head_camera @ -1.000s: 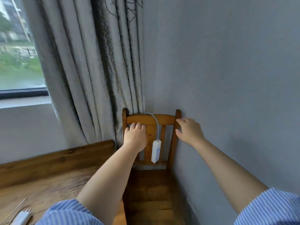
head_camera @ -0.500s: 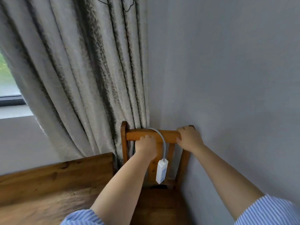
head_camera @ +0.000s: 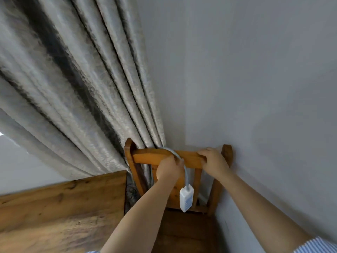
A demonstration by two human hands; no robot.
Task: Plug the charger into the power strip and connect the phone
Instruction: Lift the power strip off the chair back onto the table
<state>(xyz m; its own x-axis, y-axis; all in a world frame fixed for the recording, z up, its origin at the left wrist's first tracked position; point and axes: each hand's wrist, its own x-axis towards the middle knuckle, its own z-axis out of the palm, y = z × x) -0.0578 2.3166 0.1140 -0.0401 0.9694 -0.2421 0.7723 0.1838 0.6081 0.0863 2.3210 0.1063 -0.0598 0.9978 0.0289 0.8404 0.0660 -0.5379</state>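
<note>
A white power strip (head_camera: 186, 199) hangs by its grey cable (head_camera: 176, 155), which loops over the top rail of a wooden chair (head_camera: 149, 156). My left hand (head_camera: 170, 169) is closed on the cable and the rail just left of the strip. On the rail's right part, near the wall, my right hand (head_camera: 213, 160) is clamped. The strip dangles free in front of the chair's back slats. No charger or phone is in view.
The chair stands in a corner, with a grey wall (head_camera: 255, 88) on its right and a long grey curtain (head_camera: 73, 79) behind and to its left. A wooden table (head_camera: 63, 207) with a raised back edge sits to the left of the chair.
Both hands went from reaching toward the chair's top rail to gripping it. My view moved closer and tilted up, so the window and the charger on the table left the frame.
</note>
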